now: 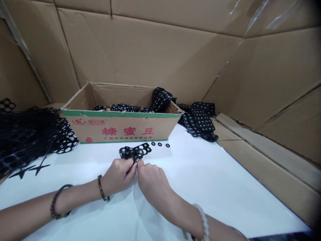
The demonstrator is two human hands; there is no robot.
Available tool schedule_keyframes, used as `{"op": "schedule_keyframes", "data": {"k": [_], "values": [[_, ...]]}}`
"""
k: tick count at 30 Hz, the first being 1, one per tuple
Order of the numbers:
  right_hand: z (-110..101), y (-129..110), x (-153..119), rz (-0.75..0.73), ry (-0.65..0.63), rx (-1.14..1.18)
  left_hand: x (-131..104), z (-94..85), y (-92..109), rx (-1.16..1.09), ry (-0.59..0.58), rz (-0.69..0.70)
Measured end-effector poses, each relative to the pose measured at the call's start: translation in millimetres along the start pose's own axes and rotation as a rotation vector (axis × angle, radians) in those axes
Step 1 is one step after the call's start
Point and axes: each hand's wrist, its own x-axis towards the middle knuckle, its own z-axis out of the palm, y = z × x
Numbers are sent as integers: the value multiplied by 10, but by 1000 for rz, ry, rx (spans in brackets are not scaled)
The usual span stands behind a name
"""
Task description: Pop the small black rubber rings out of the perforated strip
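Note:
A crumpled strip of black perforated material [135,151] lies on the white table in front of the cardboard box. My left hand [120,175] pinches its near edge from the left. Close beside it, fingertips almost touching, my right hand [150,177] is closed at the same edge; what its fingers grip is hidden. Just right of the strip, small black rings [159,144] lie in a row on the table.
An open cardboard box [122,129] holds many black rings, with dotted black sheets [198,118] draped over its right side and behind. At left is a heap of black mesh scrap [25,134]. Cardboard walls [155,50] enclose the white table [213,187].

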Motion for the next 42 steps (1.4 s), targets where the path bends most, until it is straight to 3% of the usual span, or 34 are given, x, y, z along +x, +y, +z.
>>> {"op": "schedule_keyframes", "data": {"k": [3,9,14,17,20,24,28,31,34,37,39,40,42], "values": [[1,54,8,6,19,14,27,-25,4,-52,-11,-49],[-61,247,78,49,66,29,80,-78,20,-297,-20,-301],[-131,661,129,255,50,29,50,-75,2,-451,-33,-349],[-107,853,108,210,-14,71,65,-76,-8,-466,-61,-357],[-59,861,98,210,-44,18,86,-86,-11,-468,-75,-356],[-44,703,96,173,131,-62,90,-95,1,-404,-75,-311],[-57,534,78,-27,260,372,81,-97,21,-336,-115,-250],[-14,447,118,-168,288,605,69,-103,30,-340,-148,-175],[77,437,232,-201,225,837,47,-113,28,-362,-180,-70],[137,607,358,-171,198,1129,21,-118,17,-429,-185,-12],[101,848,408,-67,362,1252,10,-116,13,-502,-176,7],[51,991,421,22,517,1260,7,-115,12,-539,-182,18],[-121,1260,449,180,956,1195,6,-115,6,-587,-214,43]]}}
